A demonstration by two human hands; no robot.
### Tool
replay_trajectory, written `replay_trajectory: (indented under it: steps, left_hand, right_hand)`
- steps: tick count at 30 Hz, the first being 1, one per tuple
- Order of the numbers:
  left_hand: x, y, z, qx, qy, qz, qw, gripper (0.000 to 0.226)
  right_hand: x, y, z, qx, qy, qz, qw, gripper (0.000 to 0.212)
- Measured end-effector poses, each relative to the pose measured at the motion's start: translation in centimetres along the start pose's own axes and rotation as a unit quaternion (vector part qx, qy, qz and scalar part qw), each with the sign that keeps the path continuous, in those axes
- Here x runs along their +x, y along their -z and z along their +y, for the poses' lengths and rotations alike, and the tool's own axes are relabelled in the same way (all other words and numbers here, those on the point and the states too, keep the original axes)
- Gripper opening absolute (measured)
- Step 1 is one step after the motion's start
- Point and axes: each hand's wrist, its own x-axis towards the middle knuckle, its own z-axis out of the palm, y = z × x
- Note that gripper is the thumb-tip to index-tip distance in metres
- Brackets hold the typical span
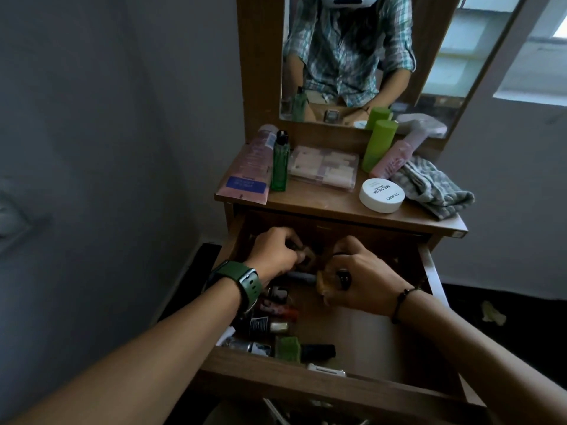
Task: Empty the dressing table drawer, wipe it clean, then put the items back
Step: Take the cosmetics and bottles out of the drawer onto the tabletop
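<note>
open wooden drawer [352, 384], pulled out toward 6 o'clock beneath the brown wooden dressing table top [337, 207]. both hands reach into its far end, near 12 o'clock of the drawer, close together but apart.

left hand [276, 256], green-strapped watch [245, 286] on the wrist: fingers curled round a small brownish item [306, 259]; what the item is cannot be told.

right hand [365, 280], dark bead bracelet [402, 305] on the wrist: thumb and fingers curled round a small amber glass bottle with a black cap [331, 280].

drawer contents, along the 9 o'clock side: several small nail polish bottles lying on their sides, among them one with a black label and pale gold cap [267, 326], one reddish [279, 311], and a dark bottle [319, 351] at the front, just beside a green glittery square piece [287, 348]. a small white object [325, 369] lies against the front wall. the 3 o'clock half shows bare wooden floor.

table top, 9 o'clock to 3 o'clock: pink flat tube with a blue label [248, 173], lying down; slim green transparent bottle with black cap [279, 164], upright; clear plastic case of pale items [323, 167]; tall lime-green cylinder [379, 145], upright; pink tube [392, 157], leaning; white round jar lettered "nail polish" [382, 194]; grey checked cloth [432, 188], crumpled at the 3 o'clock edge.

wood-framed mirror [352, 56] at 12 o'clock, reflecting a person in a checked shirt.
</note>
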Motion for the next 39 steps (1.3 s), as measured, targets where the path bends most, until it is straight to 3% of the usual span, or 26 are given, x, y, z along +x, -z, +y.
replay_trajectory:
  steps: [8, 12, 15, 19, 25, 30, 35, 39]
  left_hand:
    - [-3.1, 4.8, 3.8, -0.047, -0.122, 0.192, 0.973, 0.016]
    - [-3.6, 5.9, 4.7, 0.072, -0.143, 0.263, 0.951, 0.010]
    - [-3.3, 5.7, 5.2, 0.137, -0.182, 0.296, 0.928, 0.014]
    - [-2.5, 5.6, 5.5, 0.171, -0.192, 0.288, 0.922, 0.016]
    - [-1.3, 5.0, 7.0, 0.201, -0.222, 0.244, 0.922, 0.012]
    - [-0.4, 3.7, 8.3, 0.273, -0.222, 0.201, 0.914, 0.020]
    - [0.9, 3.3, 8.8, 0.308, -0.214, 0.196, 0.906, 0.022]
    - [1.1, 3.2, 8.9, 0.312, -0.214, 0.191, 0.906, 0.039]
  right_hand:
    - [0.0, 7.3, -2.3, -0.023, -0.032, 0.142, 0.989, 0.041]
    - [3.4, 9.0, -2.9, -0.086, -0.103, 0.127, 0.983, 0.043]
    - [5.2, 9.0, -3.3, -0.118, -0.131, 0.110, 0.978, 0.032]
    - [6.6, 8.1, -3.9, -0.179, -0.133, 0.112, 0.968, 0.038]
    - [7.6, 8.1, -3.9, -0.144, -0.160, 0.114, 0.970, 0.040]
    - [7.2, 8.2, -3.5, -0.152, -0.133, 0.138, 0.970, 0.029]
    - [6.7, 9.5, -2.1, -0.071, -0.131, 0.179, 0.972, 0.025]
    - [5.8, 10.8, -1.1, 0.063, -0.137, 0.211, 0.966, 0.018]
